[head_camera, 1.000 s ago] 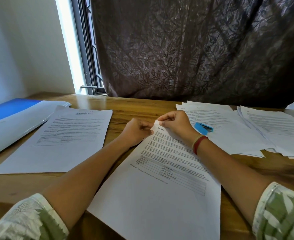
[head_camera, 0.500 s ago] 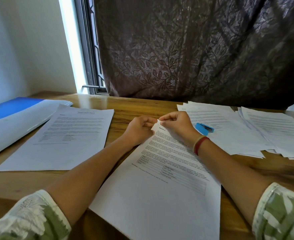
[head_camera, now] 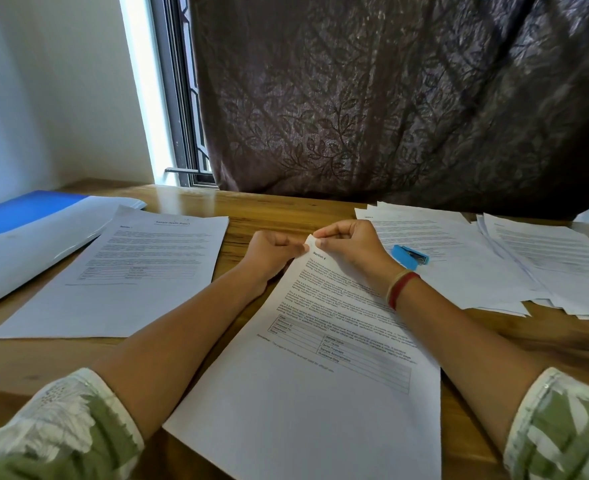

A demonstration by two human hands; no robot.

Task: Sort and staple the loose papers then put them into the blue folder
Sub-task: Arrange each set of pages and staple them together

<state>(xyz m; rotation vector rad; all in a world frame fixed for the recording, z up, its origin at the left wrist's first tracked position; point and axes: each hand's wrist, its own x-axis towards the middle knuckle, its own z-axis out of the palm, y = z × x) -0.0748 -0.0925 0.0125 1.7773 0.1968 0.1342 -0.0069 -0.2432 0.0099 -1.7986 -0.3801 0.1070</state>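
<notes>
A printed paper set headed "Section 4" (head_camera: 324, 368) lies in front of me on the wooden table (head_camera: 279, 211). My left hand (head_camera: 272, 252) and my right hand (head_camera: 350, 244) both pinch its top left corner, fingers curled. A small blue stapler (head_camera: 410, 256) rests on the loose papers (head_camera: 459, 258) just right of my right hand. Another printed set (head_camera: 130, 275) lies to the left. The blue folder (head_camera: 26, 233) lies open at the far left, its pale inner flap facing up.
A second fanned pile of sheets (head_camera: 559, 268) spreads to the table's right edge. A dark leaf-patterned curtain (head_camera: 390, 98) hangs behind the table, with a window frame (head_camera: 178, 98) at its left.
Both hands stay at the paper's top corner, with only small finger shifts. The view has tilted slightly.
</notes>
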